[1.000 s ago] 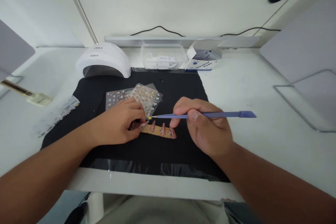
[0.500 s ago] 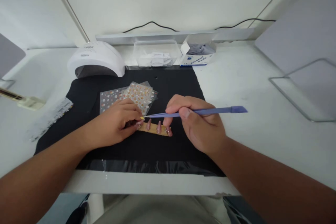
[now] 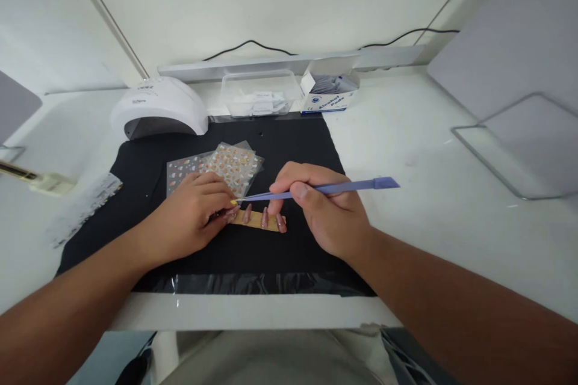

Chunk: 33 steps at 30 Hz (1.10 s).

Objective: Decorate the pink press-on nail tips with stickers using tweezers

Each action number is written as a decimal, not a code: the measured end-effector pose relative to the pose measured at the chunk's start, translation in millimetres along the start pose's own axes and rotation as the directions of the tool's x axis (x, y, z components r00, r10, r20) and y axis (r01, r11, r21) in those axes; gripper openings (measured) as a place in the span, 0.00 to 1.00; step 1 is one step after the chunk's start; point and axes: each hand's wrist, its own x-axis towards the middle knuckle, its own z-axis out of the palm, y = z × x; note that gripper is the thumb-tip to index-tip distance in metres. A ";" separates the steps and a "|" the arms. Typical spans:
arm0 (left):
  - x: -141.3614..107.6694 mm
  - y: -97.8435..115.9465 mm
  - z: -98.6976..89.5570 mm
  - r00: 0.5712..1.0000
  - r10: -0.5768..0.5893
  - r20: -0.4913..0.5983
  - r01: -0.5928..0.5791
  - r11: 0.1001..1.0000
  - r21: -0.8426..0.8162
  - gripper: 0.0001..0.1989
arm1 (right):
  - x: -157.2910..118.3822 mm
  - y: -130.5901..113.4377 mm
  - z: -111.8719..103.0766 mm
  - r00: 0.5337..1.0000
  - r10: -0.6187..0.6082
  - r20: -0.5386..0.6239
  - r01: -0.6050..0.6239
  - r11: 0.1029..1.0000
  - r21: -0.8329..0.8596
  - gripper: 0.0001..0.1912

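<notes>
My right hand [image 3: 327,210] grips purple tweezers [image 3: 352,186] between thumb and fingers, the thin tips pointing left. Those tips meet a tiny yellow piece [image 3: 233,202] beside the fingertips of my left hand [image 3: 194,210]. With its fingers curled, my left hand closes on the left end of a tan strip [image 3: 256,220]. Several long, glossy pinkish press-on nails [image 3: 265,218] stand along this strip; its left end is hidden under my fingers. Behind my left hand, overlapping sticker sheets [image 3: 235,165] with orange and white motifs lie on the black mat [image 3: 298,144].
A white nail lamp [image 3: 160,105] stands at the back left. Beside it are a clear plastic box [image 3: 259,93] with white packets and an open alcohol pads box [image 3: 329,93]. At left lie clear packaging [image 3: 88,207] and a pale-headed brush [image 3: 52,183]. A wire stand [image 3: 492,162] is at right.
The whole view has shifted slightly. My right hand and the tail of the tweezers have moved a little left; the tips are still at the yellow piece. Both grips are unchanged.
</notes>
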 end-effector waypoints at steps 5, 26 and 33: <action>-1.5 1.7 -0.5 1.000 0.011 -0.008 -0.011 0.999 0.050 0.10 | -0.6 0.4 -0.7 1.000 -0.001 0.010 0.001 1.000 -0.005 0.11; -4.3 4.7 1.3 0.997 -0.072 -0.026 0.070 0.995 -0.076 0.08 | -1.3 0.1 -2.7 1.000 0.020 0.000 -0.020 1.000 -0.006 0.11; -2.8 5.4 2.3 0.994 -0.095 -0.052 0.092 0.994 -0.057 0.09 | -0.7 -0.4 -2.4 1.000 0.024 0.001 -0.024 1.000 0.011 0.10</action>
